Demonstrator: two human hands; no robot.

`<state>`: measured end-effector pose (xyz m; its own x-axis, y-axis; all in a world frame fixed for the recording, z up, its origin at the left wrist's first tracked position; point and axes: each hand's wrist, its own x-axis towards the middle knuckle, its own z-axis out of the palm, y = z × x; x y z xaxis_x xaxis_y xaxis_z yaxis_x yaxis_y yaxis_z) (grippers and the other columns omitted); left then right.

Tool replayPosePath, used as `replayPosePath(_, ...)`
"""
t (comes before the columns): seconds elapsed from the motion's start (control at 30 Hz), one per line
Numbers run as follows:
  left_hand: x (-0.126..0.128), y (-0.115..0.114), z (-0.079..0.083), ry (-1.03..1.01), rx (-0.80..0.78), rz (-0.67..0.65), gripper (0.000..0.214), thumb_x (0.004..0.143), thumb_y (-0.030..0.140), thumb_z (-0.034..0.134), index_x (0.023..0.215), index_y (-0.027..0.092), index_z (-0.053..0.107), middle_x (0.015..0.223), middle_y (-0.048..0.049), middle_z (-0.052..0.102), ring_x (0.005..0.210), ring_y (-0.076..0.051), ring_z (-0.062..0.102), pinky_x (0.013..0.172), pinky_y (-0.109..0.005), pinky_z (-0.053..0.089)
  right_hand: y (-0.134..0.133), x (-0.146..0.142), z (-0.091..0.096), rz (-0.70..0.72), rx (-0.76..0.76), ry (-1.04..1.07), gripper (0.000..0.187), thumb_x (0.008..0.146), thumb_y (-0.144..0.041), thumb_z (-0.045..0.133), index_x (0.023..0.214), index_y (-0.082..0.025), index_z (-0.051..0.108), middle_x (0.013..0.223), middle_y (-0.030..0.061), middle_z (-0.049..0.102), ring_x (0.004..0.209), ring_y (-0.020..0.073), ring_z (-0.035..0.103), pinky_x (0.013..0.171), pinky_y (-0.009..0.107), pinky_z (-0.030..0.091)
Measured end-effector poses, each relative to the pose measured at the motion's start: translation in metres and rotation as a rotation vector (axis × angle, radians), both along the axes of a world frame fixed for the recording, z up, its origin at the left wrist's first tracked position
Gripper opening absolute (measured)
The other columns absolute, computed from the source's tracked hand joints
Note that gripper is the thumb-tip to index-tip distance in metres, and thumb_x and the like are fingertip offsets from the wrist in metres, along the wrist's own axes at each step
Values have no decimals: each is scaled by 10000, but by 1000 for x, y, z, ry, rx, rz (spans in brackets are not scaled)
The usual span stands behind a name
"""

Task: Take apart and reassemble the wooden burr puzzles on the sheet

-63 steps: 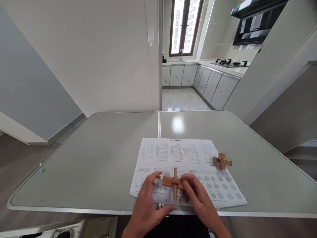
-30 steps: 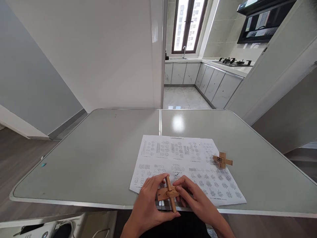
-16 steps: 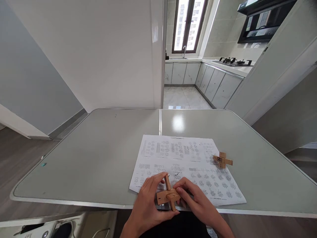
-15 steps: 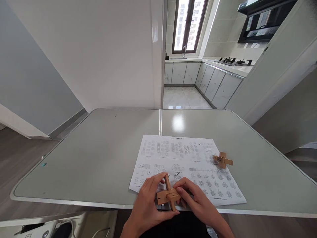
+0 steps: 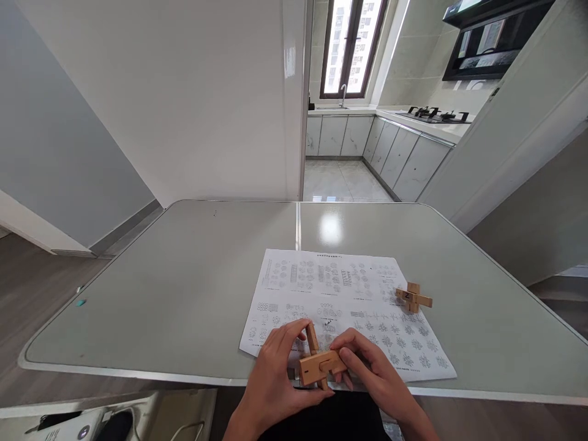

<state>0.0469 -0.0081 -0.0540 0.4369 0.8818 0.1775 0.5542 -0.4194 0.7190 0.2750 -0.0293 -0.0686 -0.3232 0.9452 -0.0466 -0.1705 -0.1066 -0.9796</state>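
Observation:
Near the front edge of the table, both hands hold a partly interlocked wooden burr puzzle (image 5: 324, 366). My left hand (image 5: 275, 370) grips an upright wooden bar between the index finger on its top end and the thumb at its bottom end. My right hand (image 5: 367, 367) pinches the right end of the crosswise wooden block between thumb and fingers. That block has a small dark mark on its left end. Beneath the hands lies a printed instruction sheet (image 5: 331, 275) with rows of small diagrams. Fingers hide parts of the joint.
Another wooden cross-shaped puzzle assembly (image 5: 413, 297) sits on the sheet's right edge, with a dark number on it. A tiny teal piece (image 5: 81, 303) lies at the table's left edge. Below left stands a light-coloured surface (image 5: 184, 410) with a white device and cables.
My right hand has moved slightly right, and the crosswise block has shifted right with it across the upright bar. My left hand stays nearly in place.

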Motion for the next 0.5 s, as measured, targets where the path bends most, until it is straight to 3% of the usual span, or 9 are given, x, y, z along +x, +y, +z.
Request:
replayPosePath(0.23, 2, 1, 1, 0, 16, 23, 1021, 611, 310, 978, 1461, 359, 415, 1313, -48, 667, 1151, -298, 657, 1001, -457, 557, -3, 4, -6, -70, -4, 83, 315, 1049, -534, 573, 1042, -227, 645, 704, 0, 643, 595, 151, 554, 594, 279, 462)
replayPosePath(0.4, 1, 1, 0, -16, 28, 58, 1013, 605, 366, 982, 1460, 341, 440, 1233, -45, 694, 1086, -290, 675, 947, -434, 581, -1, 4, -12, -339, -78, 167, 320, 1028, -550, 603, 1050, -233, 636, 640, -38, 567, 501, 108, 422, 534, 250, 382)
replayPosePath(0.5, 1, 0, 1, -24, 34, 65, 1022, 595, 368, 988, 1461, 346, 446, 1218, -35, 696, 1071, -281, 680, 945, -422, 585, 6, 0, -12, -470, -77, 116, 350, 1012, -565, 615, 1104, -230, 650, 671, -26, 581, 530, 116, 452, 553, 252, 416)
